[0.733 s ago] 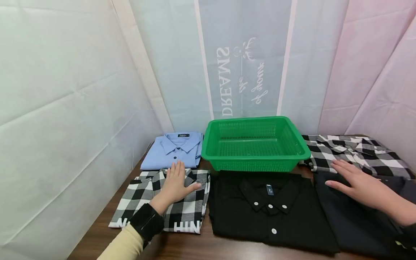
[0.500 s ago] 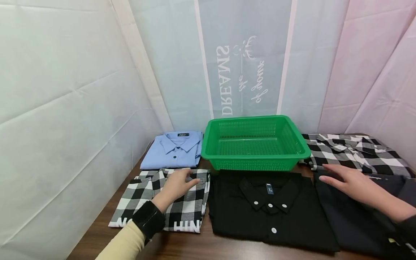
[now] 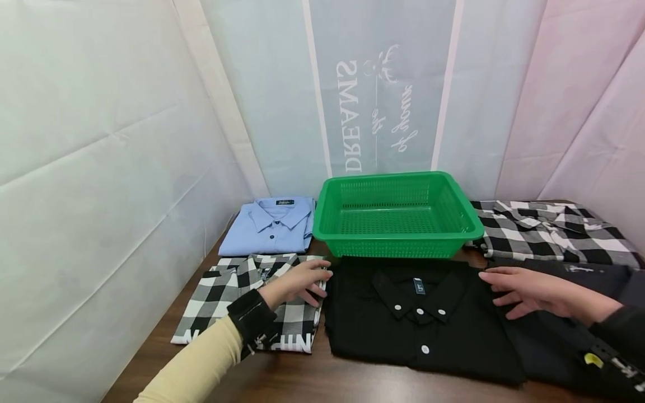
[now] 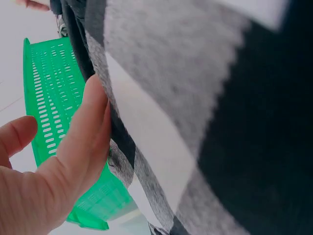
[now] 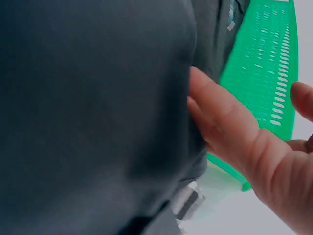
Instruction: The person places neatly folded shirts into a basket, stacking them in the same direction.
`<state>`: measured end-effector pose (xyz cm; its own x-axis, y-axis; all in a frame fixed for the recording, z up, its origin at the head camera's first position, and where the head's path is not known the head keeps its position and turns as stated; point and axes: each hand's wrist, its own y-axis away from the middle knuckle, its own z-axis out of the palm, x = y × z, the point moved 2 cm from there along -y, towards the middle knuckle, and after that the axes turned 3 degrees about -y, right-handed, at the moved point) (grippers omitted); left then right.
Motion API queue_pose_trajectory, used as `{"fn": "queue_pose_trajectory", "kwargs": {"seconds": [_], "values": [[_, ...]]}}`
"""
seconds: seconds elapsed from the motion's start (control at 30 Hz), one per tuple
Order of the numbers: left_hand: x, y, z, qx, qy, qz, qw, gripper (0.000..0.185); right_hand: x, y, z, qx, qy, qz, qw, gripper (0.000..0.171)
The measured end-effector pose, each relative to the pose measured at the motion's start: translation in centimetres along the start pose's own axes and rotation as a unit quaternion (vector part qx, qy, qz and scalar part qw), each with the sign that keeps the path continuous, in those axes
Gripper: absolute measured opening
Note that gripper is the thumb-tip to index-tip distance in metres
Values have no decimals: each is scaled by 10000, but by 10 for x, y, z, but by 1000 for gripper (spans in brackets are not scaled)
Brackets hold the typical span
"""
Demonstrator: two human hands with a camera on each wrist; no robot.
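A folded black shirt (image 3: 466,347) with white buttons lies at the front middle, between my two hands. My left hand (image 3: 297,281) is at its left side, over the right edge of a folded black-and-white checked shirt (image 3: 214,299). In the left wrist view its fingers (image 4: 80,132) are nearly straight along the checked cloth, thumb apart. On the other side, my right hand (image 3: 531,290) hangs over a folded dark navy shirt (image 3: 546,350), fingertips near the black shirt's right edge. Its fingers (image 5: 227,115) are loosely extended in the right wrist view. Neither hand grips anything.
Behind the black shirt stands a green plastic basket (image 3: 393,246) with nothing in it. A folded light blue shirt (image 3: 252,235) lies to its left, another checked shirt (image 3: 559,235) to its right. Pale curtains (image 3: 282,112) hang behind and beside the brown table (image 3: 353,386).
Both hands have come inward toward the black shirt, the left one moving right and the right one left. Their fingers, which pointed forward, now turn toward each other. The head view has tipped slightly downward.
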<state>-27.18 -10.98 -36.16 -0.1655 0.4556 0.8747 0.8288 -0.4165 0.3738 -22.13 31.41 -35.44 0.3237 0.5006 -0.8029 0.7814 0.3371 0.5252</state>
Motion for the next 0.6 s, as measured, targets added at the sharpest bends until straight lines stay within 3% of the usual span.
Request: {"fn": "queue_pose_trajectory", "kwargs": {"seconds": [0.1, 0.2, 0.33, 0.4, 0.5, 0.6], "values": [[5, -3, 4, -20, -150, -190, 9997, 48, -3, 0, 2, -148, -109, 71, 9998, 80], [8, -4, 9, -78, -602, -392, 9974, 43, -6, 4, 4, -239, -112, 145, 9995, 79], [12, -5, 13, -117, -1416, -595, 9881, 33, -9, 9, 10, -244, 276, 247, 9990, 80], [13, -6, 13, -111, -1581, -677, 9850, 33, -11, 10, 13, -191, 484, 292, 9982, 83], [17, -5, 15, 15, -1276, -762, 9889, 43, -12, 7, 15, -5, 404, 256, 9989, 86], [17, -2, 20, 168, -408, -857, 9953, 64, -10, 4, 15, 201, 57, 155, 9997, 87]]}}
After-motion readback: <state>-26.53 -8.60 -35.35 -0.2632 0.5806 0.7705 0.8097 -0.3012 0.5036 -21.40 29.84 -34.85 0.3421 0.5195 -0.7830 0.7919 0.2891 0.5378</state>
